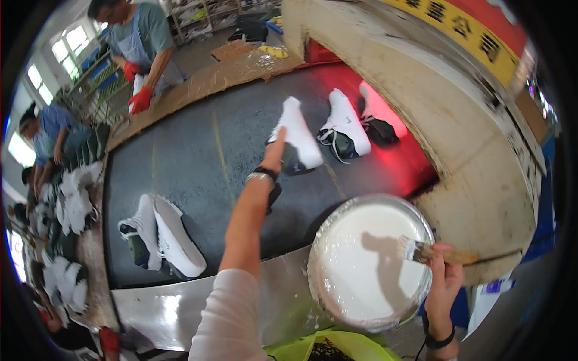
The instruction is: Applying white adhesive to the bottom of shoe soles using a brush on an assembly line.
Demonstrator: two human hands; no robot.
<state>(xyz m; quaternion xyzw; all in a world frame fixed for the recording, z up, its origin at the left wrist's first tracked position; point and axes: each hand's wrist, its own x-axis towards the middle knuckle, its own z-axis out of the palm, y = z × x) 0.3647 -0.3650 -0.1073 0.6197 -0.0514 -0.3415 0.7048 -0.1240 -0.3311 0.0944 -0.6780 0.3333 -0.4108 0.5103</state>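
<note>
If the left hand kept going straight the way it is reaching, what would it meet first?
The left hand points up the dark conveyor belt at the nearest white shoe with a dark opening. Its fingertips already look at or on that shoe's side, though depth is unclear. The next white shoe lies further right.

Five white shoes lie on the dark conveyor belt [198, 150]: three [343, 120] at upper centre, two [162, 237] at lower left. One round pan of white glue [367, 265], one brush [436, 254].
</note>
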